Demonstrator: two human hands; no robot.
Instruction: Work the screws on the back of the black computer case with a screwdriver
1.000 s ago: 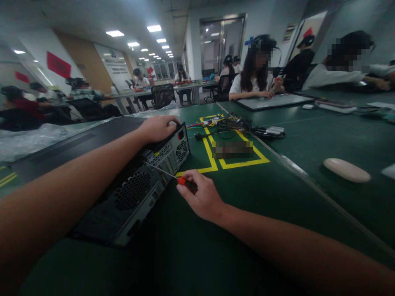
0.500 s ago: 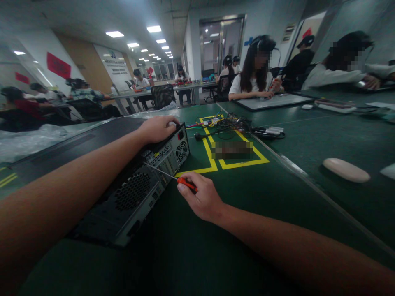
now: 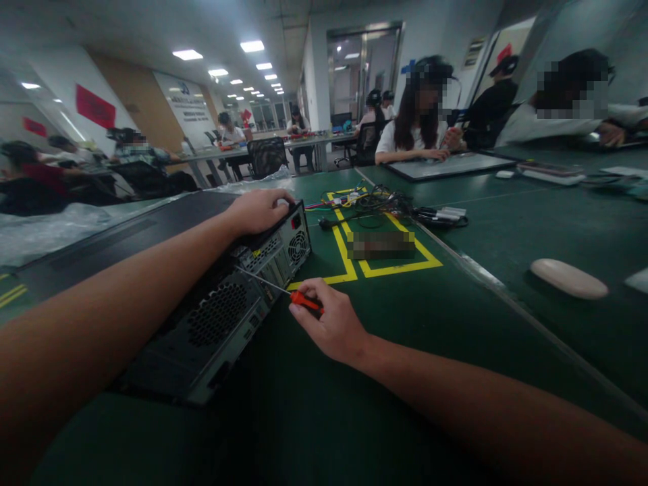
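A black and grey computer case (image 3: 217, 317) lies on the green table with its vented back panel facing right. Over its top rear edge my left hand (image 3: 260, 209) is bent, fingers curled at the corner near the power socket. Between thumb and fingers of my right hand (image 3: 331, 320) is a screwdriver (image 3: 306, 302) with an orange-red handle. Its thin shaft points up and left to the back panel, near the slot covers. The tip meets the panel around a spot too small to make out, and my left forearm covers part of the case.
Loose cables (image 3: 379, 201) lie beyond the case, near yellow tape marks (image 3: 349, 278) and a blurred-out dark object (image 3: 381, 246). A pale oval case (image 3: 569, 278) sits to the right. Clear plastic wrap (image 3: 45, 229) is behind the case. A person (image 3: 418, 128) works across the table.
My right hand's fingers and the screwdriver handle have shifted very slightly, with the shaft still at the same place on the panel. The left hand and computer case stay put.
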